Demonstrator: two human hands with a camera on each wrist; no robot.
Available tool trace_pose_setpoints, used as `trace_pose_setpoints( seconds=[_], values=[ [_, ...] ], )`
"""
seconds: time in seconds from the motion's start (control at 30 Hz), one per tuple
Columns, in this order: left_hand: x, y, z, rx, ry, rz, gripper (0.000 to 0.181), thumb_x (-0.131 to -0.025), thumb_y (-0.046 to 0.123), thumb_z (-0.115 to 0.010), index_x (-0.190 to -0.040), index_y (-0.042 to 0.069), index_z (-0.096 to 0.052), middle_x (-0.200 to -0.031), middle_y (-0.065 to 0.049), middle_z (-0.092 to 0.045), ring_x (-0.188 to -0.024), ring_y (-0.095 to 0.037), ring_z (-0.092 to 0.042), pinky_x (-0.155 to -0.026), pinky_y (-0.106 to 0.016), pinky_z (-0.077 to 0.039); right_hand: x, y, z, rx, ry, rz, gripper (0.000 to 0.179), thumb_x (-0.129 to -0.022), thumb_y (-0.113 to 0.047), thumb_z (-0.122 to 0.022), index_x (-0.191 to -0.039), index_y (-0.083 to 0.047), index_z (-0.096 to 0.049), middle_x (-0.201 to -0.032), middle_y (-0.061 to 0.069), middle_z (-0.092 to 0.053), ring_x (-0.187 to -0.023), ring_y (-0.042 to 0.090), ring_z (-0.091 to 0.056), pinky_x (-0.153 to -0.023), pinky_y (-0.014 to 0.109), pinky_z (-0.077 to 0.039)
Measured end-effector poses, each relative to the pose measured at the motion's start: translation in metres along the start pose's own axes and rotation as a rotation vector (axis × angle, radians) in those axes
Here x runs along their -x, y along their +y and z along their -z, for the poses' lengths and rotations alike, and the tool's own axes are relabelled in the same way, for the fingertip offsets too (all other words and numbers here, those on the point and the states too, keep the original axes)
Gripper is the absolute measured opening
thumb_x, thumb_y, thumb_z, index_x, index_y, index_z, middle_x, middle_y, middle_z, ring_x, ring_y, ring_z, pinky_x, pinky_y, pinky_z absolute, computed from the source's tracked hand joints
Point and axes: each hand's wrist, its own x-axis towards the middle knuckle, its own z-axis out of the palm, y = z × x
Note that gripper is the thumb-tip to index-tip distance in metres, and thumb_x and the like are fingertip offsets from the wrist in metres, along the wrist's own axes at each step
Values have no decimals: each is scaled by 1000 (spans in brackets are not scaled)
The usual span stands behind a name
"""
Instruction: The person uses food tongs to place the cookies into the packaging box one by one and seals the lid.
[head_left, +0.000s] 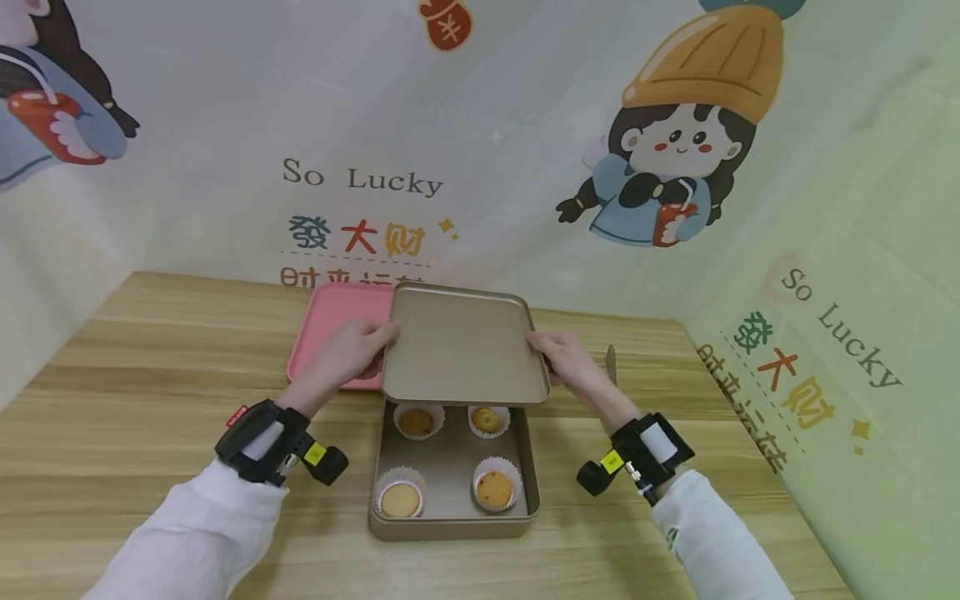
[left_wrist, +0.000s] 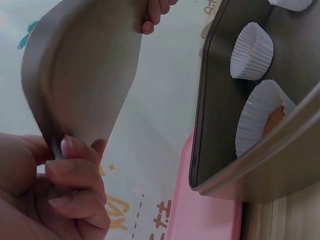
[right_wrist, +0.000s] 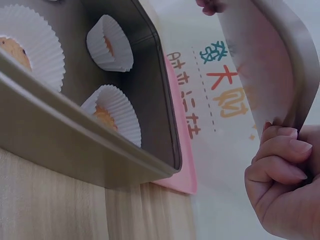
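My left hand (head_left: 356, 348) and right hand (head_left: 567, 358) hold a flat bronze-coloured tin lid (head_left: 465, 342) by its two side edges. In the wrist views, fingers and thumbs pinch its rim. The lid is raised and tilted above the far part of a matching rectangular tin box (head_left: 453, 528), apart from it at the near side. Inside the box sit several round cookies in white pleated paper cups, among them a plain cookie (head_left: 401, 500) at near left and a browner cookie (head_left: 495, 490) at near right. The lid hides the box's far end.
A pink tray (head_left: 330, 325) lies behind and left of the box, partly covered by the lid and left hand. Beyond the right forearm, a slim knife-like utensil (head_left: 611, 364) rests on the wooden table (head_left: 187, 375). Printed cloth (head_left: 510, 167) hangs at the back and sides.
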Motion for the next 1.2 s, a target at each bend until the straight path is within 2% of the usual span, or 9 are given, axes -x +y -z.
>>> trace_pose_setpoints(
  seconds=[0.1,0.2,0.3,0.4,0.5,0.57,0.73,0.9,1.2],
  values=[
    [-3,0,-1,-1,-30,-15,41,-97,23,-41,-60,5,-44,-49,-1,-40,-40,-9,-32,-40,-21,-28,0,2,-1,6,4,-21,35,-97,-25,-41,-81,2,-57,-53,2,-34,-44,10,-26,-44,22,-24],
    [-4,3,-1,-117,-15,-57,38,-98,22,-40,-63,5,-44,-51,-1,-40,-42,-10,-33,-42,-23,-27,0,1,-1,15,34,-5,35,-97,-28,-42,-77,-2,-53,-53,2,-35,-43,10,-27,-44,22,-24],
    [-4,11,2,-311,72,-180,33,-97,20,-43,-68,6,-45,-54,-1,-39,-47,-13,-35,-45,-26,-29,-1,-5,-2,-7,80,92,35,-96,-29,-45,-75,-2,-47,-52,2,-37,-42,10,-32,-42,22,-27],
    [-1,24,5,-394,145,-270,23,-95,12,-45,-76,1,-51,-57,-4,-45,-48,-16,-40,-47,-29,-33,3,-17,-2,-57,64,218,30,-97,-25,-43,-88,3,-50,-64,10,-53,-52,15,-50,-47,24,-41],
    [3,32,9,-357,131,-249,12,-93,-2,-42,-93,-7,-54,-62,-9,-54,-49,-17,-48,-46,-27,-40,7,-27,-1,-169,-7,260,31,-99,-16,-34,-117,6,-48,-108,18,-54,-86,25,-56,-64,36,-49],
    [5,31,8,-230,58,-181,22,-90,-13,-36,-109,-11,-48,-72,-15,-57,-53,-18,-52,-46,-26,-43,9,-27,-2,-211,-36,259,38,-97,-14,-30,-126,8,-40,-125,21,-43,-99,31,-49,-71,41,-48],
    [9,13,3,5,-58,-76,39,-84,-19,-37,-123,-13,-38,-96,-27,-56,-67,-25,-60,-58,-34,-50,10,-13,-9,-162,-21,260,41,-99,-21,-34,-123,10,-43,-124,23,-39,-95,34,-49,-74,49,-46],
    [11,2,1,107,-71,-33,49,-79,-22,-37,-127,-15,-33,-103,-29,-55,-80,-32,-62,-68,-40,-50,13,-8,-11,-98,-80,211,40,-97,-17,-39,-130,7,-40,-134,20,-34,-105,30,-44,-79,48,-44],
    [18,-6,5,57,-194,-90,58,-76,-17,-47,-129,-19,-24,-101,-26,-59,-92,-29,-56,-81,-36,-44,21,-1,-5,213,-128,257,43,-99,-20,-34,-139,-3,-31,-143,13,-24,-126,25,-28,-96,41,-30]
  ],
)
